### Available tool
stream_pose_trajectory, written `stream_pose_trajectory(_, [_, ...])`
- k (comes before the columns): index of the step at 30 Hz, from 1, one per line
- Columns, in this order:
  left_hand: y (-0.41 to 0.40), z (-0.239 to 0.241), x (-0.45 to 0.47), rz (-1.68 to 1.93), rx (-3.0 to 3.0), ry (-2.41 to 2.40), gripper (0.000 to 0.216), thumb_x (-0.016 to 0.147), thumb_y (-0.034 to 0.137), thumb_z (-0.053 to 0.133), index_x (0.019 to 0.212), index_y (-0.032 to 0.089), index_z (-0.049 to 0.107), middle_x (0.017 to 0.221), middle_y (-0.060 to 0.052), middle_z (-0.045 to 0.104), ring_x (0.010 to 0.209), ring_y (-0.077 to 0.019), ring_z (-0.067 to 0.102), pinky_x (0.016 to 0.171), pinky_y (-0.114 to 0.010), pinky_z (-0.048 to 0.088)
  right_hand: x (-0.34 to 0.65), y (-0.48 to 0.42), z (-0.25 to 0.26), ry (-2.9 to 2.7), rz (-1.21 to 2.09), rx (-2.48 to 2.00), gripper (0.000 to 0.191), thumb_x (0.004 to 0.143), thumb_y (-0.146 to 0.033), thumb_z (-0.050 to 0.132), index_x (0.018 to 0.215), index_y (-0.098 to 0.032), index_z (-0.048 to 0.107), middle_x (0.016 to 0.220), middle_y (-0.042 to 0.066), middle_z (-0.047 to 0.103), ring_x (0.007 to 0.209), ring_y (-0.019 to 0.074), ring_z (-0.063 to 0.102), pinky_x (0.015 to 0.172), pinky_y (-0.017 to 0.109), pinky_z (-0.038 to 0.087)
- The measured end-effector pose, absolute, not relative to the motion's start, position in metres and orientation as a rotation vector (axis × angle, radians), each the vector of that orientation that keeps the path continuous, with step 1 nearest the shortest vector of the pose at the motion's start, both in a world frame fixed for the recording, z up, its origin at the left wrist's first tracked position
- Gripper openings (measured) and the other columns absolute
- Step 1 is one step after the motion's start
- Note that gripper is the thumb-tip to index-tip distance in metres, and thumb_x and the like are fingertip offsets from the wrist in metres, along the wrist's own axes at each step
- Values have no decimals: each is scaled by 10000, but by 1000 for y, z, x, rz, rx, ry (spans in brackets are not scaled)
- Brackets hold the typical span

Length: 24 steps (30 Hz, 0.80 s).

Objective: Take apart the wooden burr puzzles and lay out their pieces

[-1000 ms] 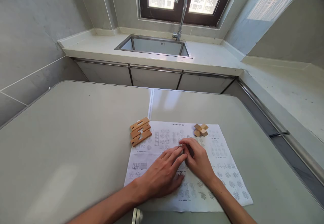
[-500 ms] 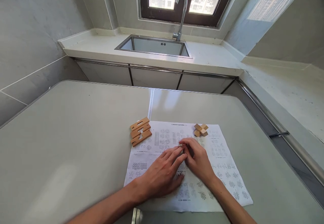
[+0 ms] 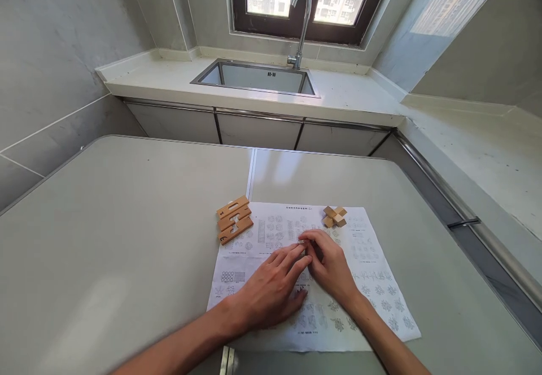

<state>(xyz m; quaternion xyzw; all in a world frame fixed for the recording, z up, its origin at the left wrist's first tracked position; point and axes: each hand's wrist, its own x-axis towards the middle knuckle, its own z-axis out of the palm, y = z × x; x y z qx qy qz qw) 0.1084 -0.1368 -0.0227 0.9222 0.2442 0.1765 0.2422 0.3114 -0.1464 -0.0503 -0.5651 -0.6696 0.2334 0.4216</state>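
A white paper sheet (image 3: 322, 335) printed with small line diagrams lies on the table beneath both hands. My left hand (image 3: 277, 284) rests flat on it, fingers stretched and thumb apart, holding nothing. Touching or nearly touching its fingertips is my right hand (image 3: 330, 262), loosely bent with a gap between index finger and thumb; nothing shows in it. Several flat, slotted wooden puzzle pieces (image 3: 236, 231) lie side by side at the sheet's upper left corner. Beyond my right hand, an interlocked wooden cross-shaped puzzle (image 3: 334, 217) sits near the top right of the paper.
The pale table (image 3: 127, 222) has a seam (image 3: 251, 174) running away from me. Past its far edge are a white counter (image 3: 355, 90), a sink (image 3: 254, 87) and a faucet (image 3: 301, 30) under a window. A side counter with a metal rail (image 3: 440, 180) borders the right.
The view has shifted very slightly. Both hands and the wooden pieces keep the same places on the paper.
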Motion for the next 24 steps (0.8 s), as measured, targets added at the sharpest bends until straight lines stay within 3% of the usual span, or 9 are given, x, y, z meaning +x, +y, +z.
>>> stream_pose_trajectory(8, [-137, -23, 109, 460, 2523, 679, 628, 972, 214, 635, 1549, 171, 392, 1631, -185, 474, 1573, -343, 403, 1285, -534, 414, 310, -147, -48, -1630, 588, -1451, 191, 1077, -252, 502, 1095, -250, 692, 1108, 87, 740, 1033, 265, 698, 875, 418, 574])
stream_pose_trajectory(11, [-137, -22, 109, 446, 2522, 682, 661, 971, 214, 643, 1573, 183, 372, 1643, -173, 478, 1576, -338, 404, 1284, -536, 418, 308, -148, -46, -1517, 607, -1497, 182, 1082, -296, 513, 1191, -256, 653, 1143, 91, 728, 997, 253, 701, 867, 420, 574])
stream_pose_trajectory(16, [-137, -23, 108, 427, 2554, 683, 619, 987, 245, 632, 1553, 136, 406, 1633, -196, 494, 1566, -348, 423, 1287, -528, 418, 306, -149, -46, -1246, 669, -1449, 463, 1046, -306, 573, 1473, -315, 394, 1207, 74, 664, 830, 191, 695, 831, 412, 593])
stream_pose_trajectory(24, [-137, -26, 108, 465, 2547, 673, 614, 973, 237, 643, 1540, 161, 422, 1627, -185, 502, 1564, -344, 426, 1277, -531, 423, 313, -145, -46, -990, 844, -1370, 592, 1007, -337, 674, 1474, -385, 314, 1163, 18, 685, 730, 146, 689, 747, 347, 611])
